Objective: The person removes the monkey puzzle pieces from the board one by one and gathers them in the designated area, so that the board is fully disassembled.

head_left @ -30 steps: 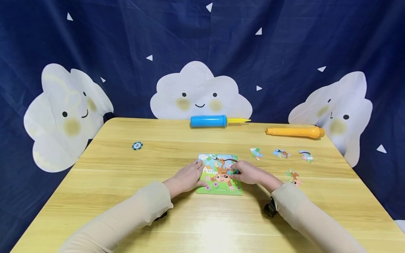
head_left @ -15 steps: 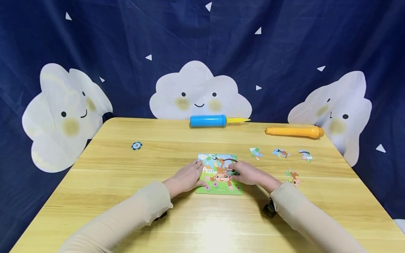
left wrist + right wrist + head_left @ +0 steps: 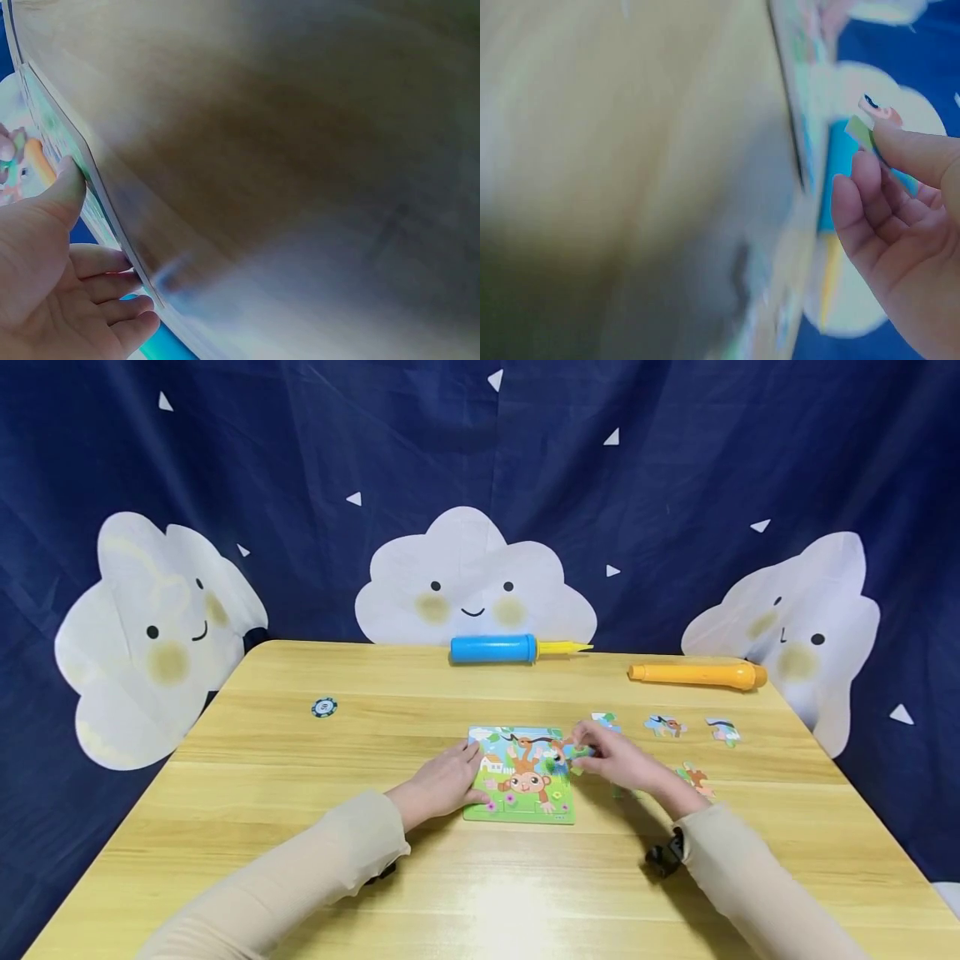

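Note:
A jigsaw puzzle board (image 3: 513, 812) with a hanging monkey, a house and flowers lies flat mid-table. At its left edge rests my left hand (image 3: 442, 781), thumb (image 3: 67, 187) on the face and straight fingers along the side. Over the right edge, my right hand (image 3: 618, 760) pinches a jigsaw piece (image 3: 581, 753) between thumb and fingers. In the right wrist view that piece (image 3: 860, 131) shows tilted, with green and part of a monkey's face. A dark blue-green patch (image 3: 553, 767) is visible in the picture beneath it.
Right of the board lie several loose jigsaw pieces, including one with a branch (image 3: 723, 732) and a brown one (image 3: 697, 778) partly behind the right wrist. Along the back are a blue hand pump (image 3: 492, 649) and an orange stick (image 3: 697, 674). A poker chip (image 3: 325, 707) lies left.
My right hand has moved from the board's right side up and to the right, and a jigsaw piece now shows in its fingers. My left hand has stayed put.

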`<state>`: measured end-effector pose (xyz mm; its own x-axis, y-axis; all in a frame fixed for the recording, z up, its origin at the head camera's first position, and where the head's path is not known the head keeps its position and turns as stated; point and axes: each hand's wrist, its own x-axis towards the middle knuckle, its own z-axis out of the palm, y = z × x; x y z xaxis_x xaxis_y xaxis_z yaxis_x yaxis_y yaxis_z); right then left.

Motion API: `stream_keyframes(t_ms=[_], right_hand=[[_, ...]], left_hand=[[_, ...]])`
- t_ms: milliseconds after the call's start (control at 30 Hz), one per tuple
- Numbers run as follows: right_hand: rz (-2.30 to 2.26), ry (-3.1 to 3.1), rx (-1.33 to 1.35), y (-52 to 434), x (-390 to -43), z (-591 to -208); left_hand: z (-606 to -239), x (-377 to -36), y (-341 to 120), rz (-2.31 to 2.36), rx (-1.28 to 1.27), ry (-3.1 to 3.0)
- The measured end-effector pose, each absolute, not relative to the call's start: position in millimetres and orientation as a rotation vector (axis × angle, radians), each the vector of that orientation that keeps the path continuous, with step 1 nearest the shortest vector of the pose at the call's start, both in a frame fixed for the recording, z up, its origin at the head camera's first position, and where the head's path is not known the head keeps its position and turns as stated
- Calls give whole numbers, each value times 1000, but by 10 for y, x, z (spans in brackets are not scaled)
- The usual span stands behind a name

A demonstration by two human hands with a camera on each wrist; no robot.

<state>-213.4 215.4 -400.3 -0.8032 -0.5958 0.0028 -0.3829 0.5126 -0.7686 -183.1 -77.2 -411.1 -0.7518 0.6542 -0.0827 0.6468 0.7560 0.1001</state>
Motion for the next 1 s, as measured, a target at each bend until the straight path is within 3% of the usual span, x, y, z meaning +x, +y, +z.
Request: stream_keyframes(t_ms=[333,633,1000], right_hand=[[-1331,2646,-600,3114,-2061,-3788],[-1222,2714,-379,3992,-1877,-3909],[-1121,2730,-282,4507,-1678,-4143]], left_hand=[[-4116,-1834,-772,119,1040,2829],[-4106,-1828,-777,133,1038,2827],[-4112,-1828,-776,135,1056,2833]])
